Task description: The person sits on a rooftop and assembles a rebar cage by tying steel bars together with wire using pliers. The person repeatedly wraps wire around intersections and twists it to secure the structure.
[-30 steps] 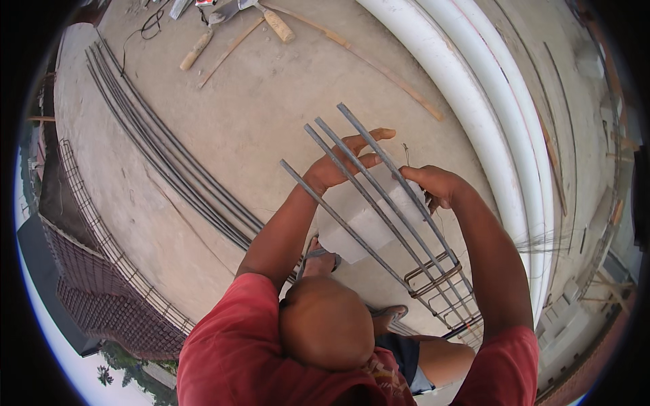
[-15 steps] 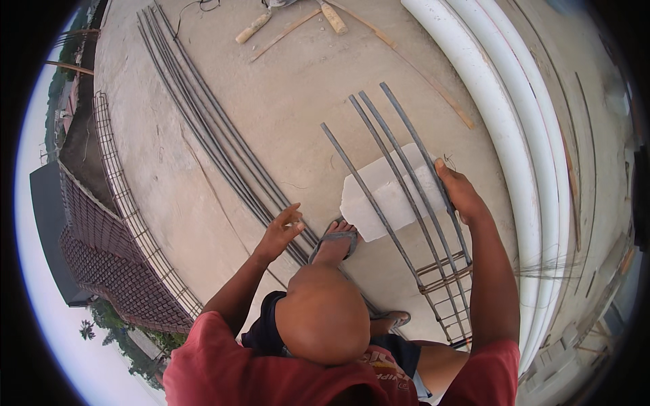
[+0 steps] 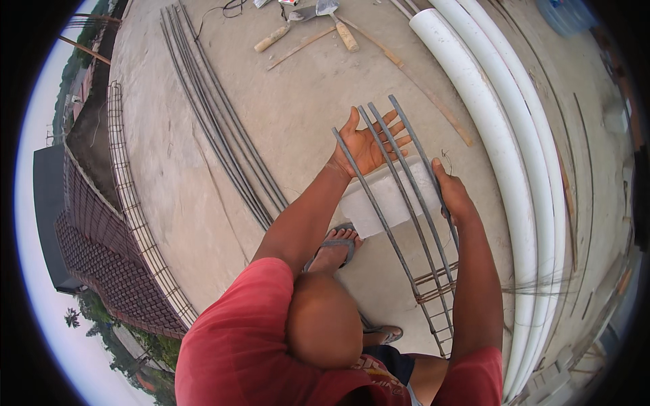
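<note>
A rebar cage of grey steel bars [image 3: 434, 276], tied by rusty stirrups at its near part, points away from me with its bar ends free. My right hand [image 3: 456, 196] is closed around the rightmost bar. My left hand [image 3: 371, 150] reaches under the bar ends, palm up and fingers spread; the bars cross in front of it, and whether they touch it I cannot tell. Below the bars lies a white block [image 3: 360, 211], partly hidden by them. My sandalled foot [image 3: 342, 242] stands beside the block.
Long loose steel bars [image 3: 223, 139] lie on the concrete at left. White pipes [image 3: 487, 95] run along the right. Trowels [image 3: 349, 37] and thin wooden strips [image 3: 433, 98] lie at the far side. Another rebar cage [image 3: 128, 183] lies along the roof edge, with tiled roofing beyond.
My left hand has swung right and forward from above the loose bars to beneath the cage's bar ends, turning palm up. My right hand keeps its hold on the bar.
</note>
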Demonstrator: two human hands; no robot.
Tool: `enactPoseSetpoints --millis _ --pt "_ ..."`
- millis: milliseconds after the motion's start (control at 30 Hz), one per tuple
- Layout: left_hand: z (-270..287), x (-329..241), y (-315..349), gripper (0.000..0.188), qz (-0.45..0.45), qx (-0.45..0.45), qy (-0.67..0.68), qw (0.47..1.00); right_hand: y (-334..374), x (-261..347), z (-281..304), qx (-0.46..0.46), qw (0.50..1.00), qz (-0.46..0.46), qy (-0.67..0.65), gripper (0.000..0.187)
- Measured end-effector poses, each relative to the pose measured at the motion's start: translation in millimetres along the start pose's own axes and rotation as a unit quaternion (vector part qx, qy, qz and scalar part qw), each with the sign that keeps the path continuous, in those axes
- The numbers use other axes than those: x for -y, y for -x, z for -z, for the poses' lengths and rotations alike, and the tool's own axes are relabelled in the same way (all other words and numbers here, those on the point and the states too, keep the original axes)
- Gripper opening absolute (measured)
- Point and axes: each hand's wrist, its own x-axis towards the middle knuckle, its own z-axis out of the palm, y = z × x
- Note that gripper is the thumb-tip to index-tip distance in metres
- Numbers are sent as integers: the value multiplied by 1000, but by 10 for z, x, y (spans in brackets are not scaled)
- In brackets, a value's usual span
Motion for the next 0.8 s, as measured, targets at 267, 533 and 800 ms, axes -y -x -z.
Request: enactPoseSetpoints --millis 267,533,800 --pt "345 -92 246 79 -20 -159 -166 973 -18 -13 23 1 998 66 15 84" --pt "1365 643 3931 51 251 -524 -612 537 -232 -218 8 -11 993 121 -3 85" --pt "756 2611 3913 62 407 -280 -489 719 -307 -304 -9 -14 993 121 0 79"
